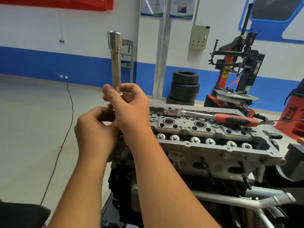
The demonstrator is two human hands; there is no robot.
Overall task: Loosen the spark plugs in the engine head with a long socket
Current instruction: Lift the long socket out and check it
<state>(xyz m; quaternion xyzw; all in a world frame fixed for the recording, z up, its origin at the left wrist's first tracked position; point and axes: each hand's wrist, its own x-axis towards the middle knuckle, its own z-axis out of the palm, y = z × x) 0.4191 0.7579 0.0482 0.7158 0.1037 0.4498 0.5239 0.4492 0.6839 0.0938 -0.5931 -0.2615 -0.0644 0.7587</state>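
Observation:
A long chrome socket stands upright in the air, wide end up, left of the engine head. My right hand grips its lower end with thumb and curled fingers. Just below, my left hand curls its fingers around something small and dark under the socket; what it is stays hidden. A ratchet wrench with a red and black handle lies across the top of the engine head. Round spark plug wells open along the head's middle.
The engine sits on a metal stand at lower right. Behind it are stacked tyres, a tyre changer machine and a red cabinet. A black cable runs over the floor at left.

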